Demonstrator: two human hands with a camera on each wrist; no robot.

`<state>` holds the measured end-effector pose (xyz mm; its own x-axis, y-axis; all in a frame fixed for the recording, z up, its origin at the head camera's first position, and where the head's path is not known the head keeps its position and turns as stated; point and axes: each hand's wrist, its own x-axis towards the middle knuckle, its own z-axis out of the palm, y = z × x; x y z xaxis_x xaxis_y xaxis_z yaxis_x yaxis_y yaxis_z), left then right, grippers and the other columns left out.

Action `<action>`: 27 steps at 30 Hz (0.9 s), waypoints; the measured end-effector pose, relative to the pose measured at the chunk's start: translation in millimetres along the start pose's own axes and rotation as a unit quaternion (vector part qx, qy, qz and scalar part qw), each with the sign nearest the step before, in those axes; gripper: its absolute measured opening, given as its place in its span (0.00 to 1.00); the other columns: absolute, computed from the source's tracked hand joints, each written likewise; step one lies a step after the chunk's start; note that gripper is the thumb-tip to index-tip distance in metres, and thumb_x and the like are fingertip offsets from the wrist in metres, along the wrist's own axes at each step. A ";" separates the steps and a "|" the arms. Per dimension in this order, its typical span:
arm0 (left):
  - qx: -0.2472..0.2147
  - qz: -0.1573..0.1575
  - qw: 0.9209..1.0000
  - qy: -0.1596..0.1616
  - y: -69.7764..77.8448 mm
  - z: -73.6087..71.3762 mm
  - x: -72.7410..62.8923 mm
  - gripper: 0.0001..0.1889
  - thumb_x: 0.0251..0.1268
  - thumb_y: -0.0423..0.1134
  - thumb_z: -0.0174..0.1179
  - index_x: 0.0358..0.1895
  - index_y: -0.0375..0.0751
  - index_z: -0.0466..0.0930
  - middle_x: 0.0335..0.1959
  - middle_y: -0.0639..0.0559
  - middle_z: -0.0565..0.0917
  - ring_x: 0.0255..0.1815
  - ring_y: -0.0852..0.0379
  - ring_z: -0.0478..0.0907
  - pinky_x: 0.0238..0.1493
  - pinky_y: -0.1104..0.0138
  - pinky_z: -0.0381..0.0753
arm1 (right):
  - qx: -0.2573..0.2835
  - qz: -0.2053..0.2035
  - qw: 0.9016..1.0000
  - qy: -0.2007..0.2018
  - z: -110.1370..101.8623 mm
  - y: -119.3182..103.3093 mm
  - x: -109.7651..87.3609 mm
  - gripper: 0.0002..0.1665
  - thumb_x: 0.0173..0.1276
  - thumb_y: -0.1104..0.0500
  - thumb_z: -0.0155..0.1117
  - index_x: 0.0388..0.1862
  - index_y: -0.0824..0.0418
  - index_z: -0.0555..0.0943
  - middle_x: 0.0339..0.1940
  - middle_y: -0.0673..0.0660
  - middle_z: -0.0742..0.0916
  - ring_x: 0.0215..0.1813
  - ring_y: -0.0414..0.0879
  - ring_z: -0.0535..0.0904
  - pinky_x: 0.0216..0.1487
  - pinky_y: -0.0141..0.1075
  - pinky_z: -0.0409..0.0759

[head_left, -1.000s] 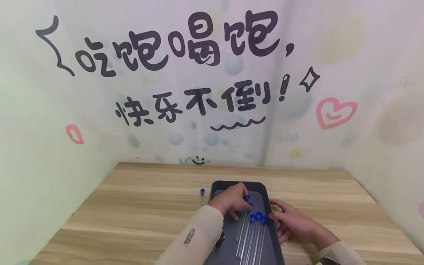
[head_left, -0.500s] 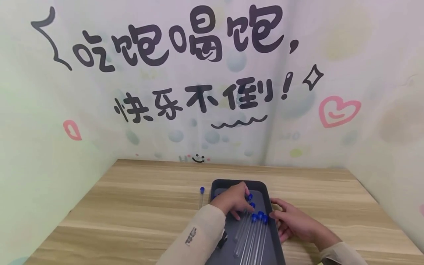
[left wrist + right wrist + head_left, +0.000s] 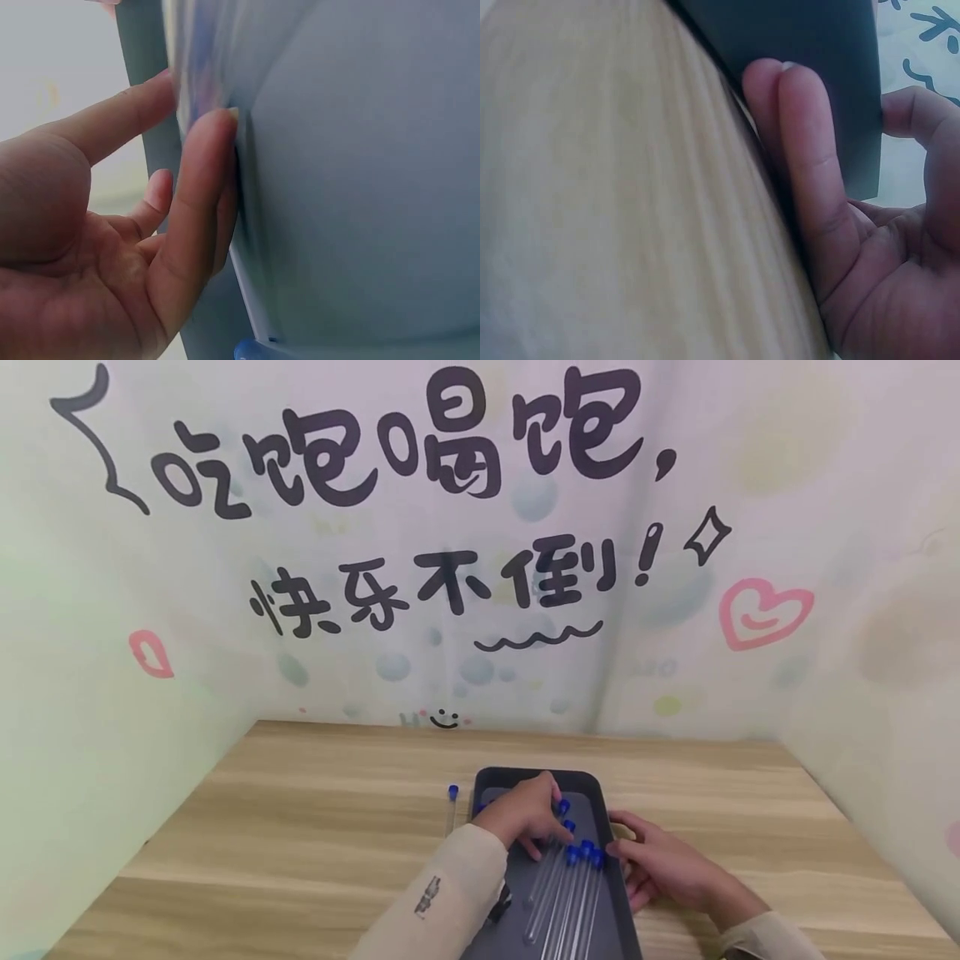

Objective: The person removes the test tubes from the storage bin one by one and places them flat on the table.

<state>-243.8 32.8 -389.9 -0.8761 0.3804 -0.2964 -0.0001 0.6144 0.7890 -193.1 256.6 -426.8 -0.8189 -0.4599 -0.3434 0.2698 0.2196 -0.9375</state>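
A dark grey tray [image 3: 600,785] lies on the table with several clear test tubes [image 3: 572,902] with blue caps inside, roughly side by side. My left hand [image 3: 525,814] reaches over its far half, and its thumb and fingers pinch about the tubes nearest to it, close below the caps. In the left wrist view, the thumb and a finger [image 3: 202,165] meet the blurred tubes from two sides; how many are held cannot be seen. Outside the tray, my right hand [image 3: 663,860] grips the right wall, thumb at the rim and fingers [image 3: 806,142] against the outer side.
One more blue-capped tube [image 3: 452,806] stands out on the wooden table [image 3: 300,827] left of the tray, partly behind the sleeve. A printed cloth [image 3: 450,677] closes off the back and sides. A small black object [image 3: 498,903] shows beside the left sleeve.
The tubes by my left hand have shifted slightly, their lower ends swinging left and caps a little right. My right hand stays at the tray wall. The head view has tilted slightly.
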 end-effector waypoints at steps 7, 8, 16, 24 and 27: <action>0.007 0.001 1.000 0.001 -0.3 -1.2 -1.6 0.26 0.51 0.26 0.74 0.46 0.43 0.65 0.30 0.42 0.74 0.16 0.49 0.77 0.14 0.61 0.83 | 0.011 0.001 1.000 -0.008 2.4 3.9 5.0 0.47 0.74 0.56 0.54 0.81 0.61 0.40 0.32 0.56 0.83 0.26 0.44 0.85 0.30 0.42 0.89; 0.007 0.004 1.000 0.001 0.1 -1.2 -1.3 0.27 0.51 0.26 0.74 0.46 0.43 0.65 0.29 0.41 0.74 0.16 0.49 0.76 0.14 0.62 0.83 | 0.011 0.003 1.000 -0.006 1.8 4.2 4.8 0.47 0.74 0.56 0.54 0.81 0.61 0.39 0.32 0.56 0.83 0.26 0.44 0.85 0.30 0.42 0.89; 0.004 0.011 1.000 -0.002 1.7 1.3 1.1 0.26 0.51 0.27 0.74 0.46 0.42 0.65 0.26 0.42 0.75 0.13 0.51 0.76 0.14 0.62 0.83 | 0.005 0.010 1.000 0.000 -2.2 3.5 2.5 0.48 0.74 0.56 0.54 0.81 0.60 0.40 0.32 0.57 0.84 0.25 0.43 0.84 0.28 0.41 0.88; 0.011 0.015 1.000 0.007 6.9 -3.9 -2.7 0.26 0.53 0.28 0.74 0.48 0.42 0.66 0.28 0.44 0.76 0.13 0.50 0.79 0.16 0.62 0.84 | 0.005 0.002 1.000 0.000 -1.7 4.0 2.2 0.47 0.74 0.56 0.54 0.81 0.60 0.40 0.32 0.57 0.84 0.24 0.43 0.84 0.29 0.41 0.88; 0.005 0.016 1.000 0.007 9.8 -6.8 -5.4 0.26 0.54 0.29 0.74 0.49 0.43 0.66 0.28 0.44 0.76 0.14 0.50 0.79 0.18 0.60 0.85 | 0.005 0.003 1.000 -0.001 -2.1 3.4 1.6 0.47 0.74 0.56 0.54 0.81 0.60 0.40 0.32 0.57 0.85 0.25 0.43 0.85 0.29 0.41 0.88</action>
<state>-242.3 32.1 -376.9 -0.8824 0.3904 -0.2625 0.0337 0.6089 0.7925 -194.6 258.4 -430.5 -0.8162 -0.4606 -0.3487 0.2794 0.2136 -0.9361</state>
